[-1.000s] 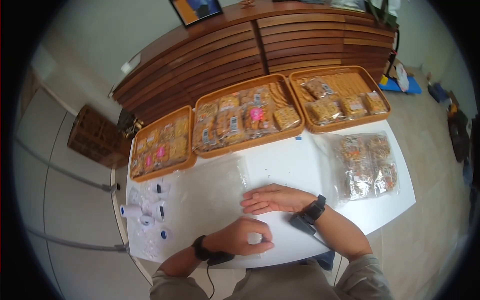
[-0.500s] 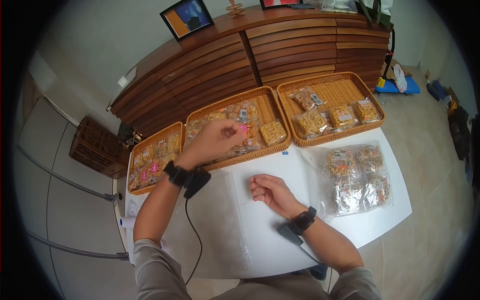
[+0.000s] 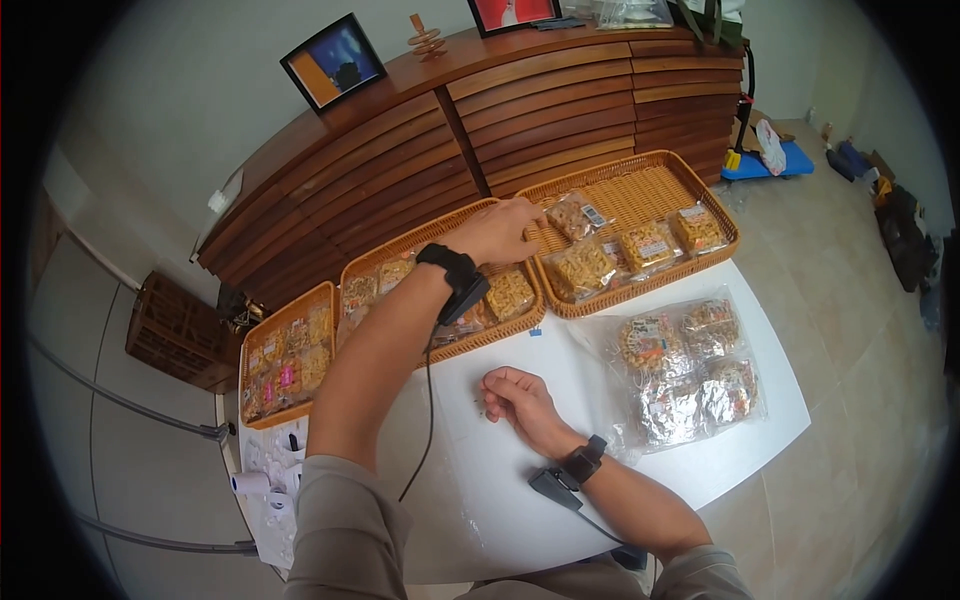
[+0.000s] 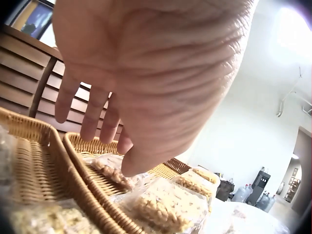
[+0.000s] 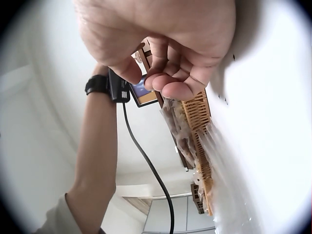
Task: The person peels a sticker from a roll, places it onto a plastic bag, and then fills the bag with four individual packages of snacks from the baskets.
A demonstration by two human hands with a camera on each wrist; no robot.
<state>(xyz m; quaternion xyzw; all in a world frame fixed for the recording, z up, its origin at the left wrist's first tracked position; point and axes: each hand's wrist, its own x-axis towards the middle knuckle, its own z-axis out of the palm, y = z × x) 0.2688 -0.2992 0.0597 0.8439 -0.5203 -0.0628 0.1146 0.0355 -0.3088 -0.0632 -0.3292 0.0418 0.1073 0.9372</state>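
Note:
My left hand reaches over the middle wicker basket to the left rim of the right wicker basket. Its fingers point down with nothing between them, as the left wrist view shows. Just beyond the fingertips lies a clear bag of brown snack pieces with a barcode label. Three packs of yellowish snack cakes sit along that basket's front, one of them a yellow pack. My right hand, its fingers loosely curled and holding nothing, hovers low over the white table.
A large clear bag of several round snack packs lies at the table's right. Packs fill much of the middle basket and the left basket. Label rolls stand at the left edge. Behind the baskets is a wooden cabinet.
My left hand has swung from low over the table, up across the middle basket, to the right basket's edge. My right hand's fingers have gone from straight to loosely curled.

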